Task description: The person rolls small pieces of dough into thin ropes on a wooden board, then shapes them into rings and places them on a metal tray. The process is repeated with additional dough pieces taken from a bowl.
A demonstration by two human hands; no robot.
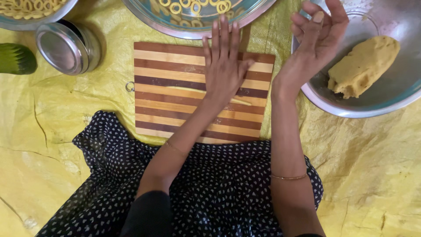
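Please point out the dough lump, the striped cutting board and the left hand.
dough lump [363, 66], head view, middle of lump.
striped cutting board [169, 107], head view, bare left part.
left hand [223, 66], head view, back of hand.

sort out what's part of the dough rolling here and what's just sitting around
In use:
- left hand, flat on the thin dough strip
- striped wooden board
- right hand, raised over the steel bowl holding the dough lump
- tray of dough rings, top centre

Lying about:
- lidded steel tin on its side
- green object at the left edge
- yellow sheet
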